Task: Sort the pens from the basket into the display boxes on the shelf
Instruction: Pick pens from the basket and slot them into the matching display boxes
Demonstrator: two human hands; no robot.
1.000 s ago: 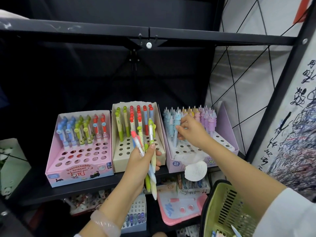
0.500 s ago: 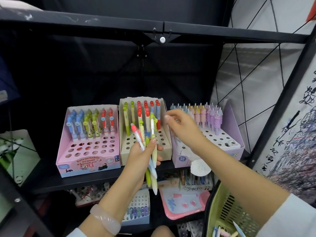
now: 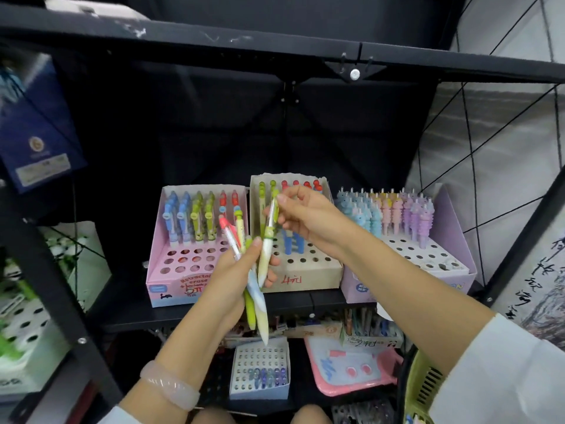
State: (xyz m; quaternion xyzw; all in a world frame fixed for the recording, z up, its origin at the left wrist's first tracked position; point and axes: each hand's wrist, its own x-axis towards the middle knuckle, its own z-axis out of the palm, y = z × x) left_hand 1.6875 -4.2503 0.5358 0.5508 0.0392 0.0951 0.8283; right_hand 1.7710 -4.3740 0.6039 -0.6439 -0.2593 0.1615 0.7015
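**Green pen held upright before the kraft box**

Left hand [image 3: 235, 270] grips a bundle of pens [image 3: 255, 304], tips down; right hand [image 3: 301, 214] pinches the green pen [image 3: 269, 228] near its top, long axis near-vertical, just above the bundle; beyond, kraft box [image 3: 305, 278] holes lie open on the shelf [image 3: 327, 298].
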